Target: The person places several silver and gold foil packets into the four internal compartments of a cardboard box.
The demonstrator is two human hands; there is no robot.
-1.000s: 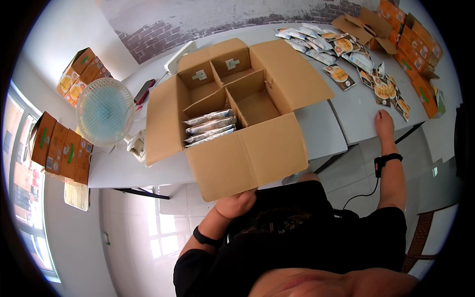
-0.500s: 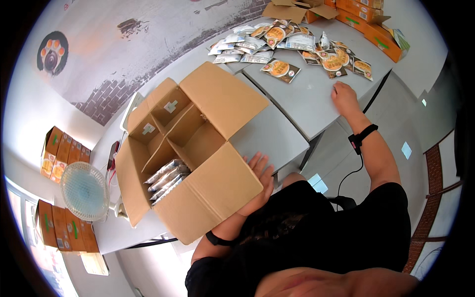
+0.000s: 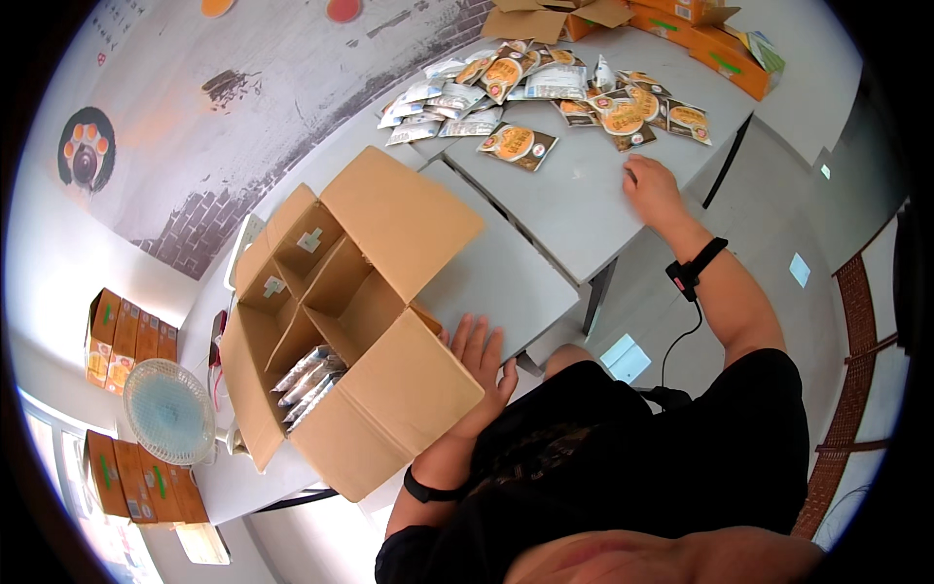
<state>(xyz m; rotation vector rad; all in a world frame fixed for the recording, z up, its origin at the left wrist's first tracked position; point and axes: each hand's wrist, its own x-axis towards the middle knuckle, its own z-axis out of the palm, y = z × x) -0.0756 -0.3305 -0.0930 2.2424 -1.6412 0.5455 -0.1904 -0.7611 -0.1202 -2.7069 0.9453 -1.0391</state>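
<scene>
An open cardboard box (image 3: pixel 377 394) with dividers stands on the grey table before me. Several silvery flat packets (image 3: pixel 309 384) are upright in its near-left compartment; what I see of the other compartments' floors is bare cardboard. My left hand (image 3: pixel 477 365) lies against the box's right side, partly behind a flap, fingers stretched out. Resting on the right-hand table, my right hand (image 3: pixel 654 193) is curled closed, and anything inside it is hidden. Beyond it are flat food packets (image 3: pixel 623 115) with an orange bowl picture; a single packet (image 3: pixel 518 145) lies apart in front of the heap.
White-backed packets (image 3: pixel 452 102) are heaped at the far side. Orange cartons (image 3: pixel 725 58) and an open cardboard box (image 3: pixel 530 21) stand behind. At the left are a fan (image 3: pixel 168 411) and more orange cartons (image 3: pixel 146 477). A gap (image 3: pixel 506 209) runs between the tables.
The whole scene has shifted slightly left in view as my head moved. My right hand has lifted or turned a little, showing a dark gap by its thumb. The left hand's fingers are spread more.
</scene>
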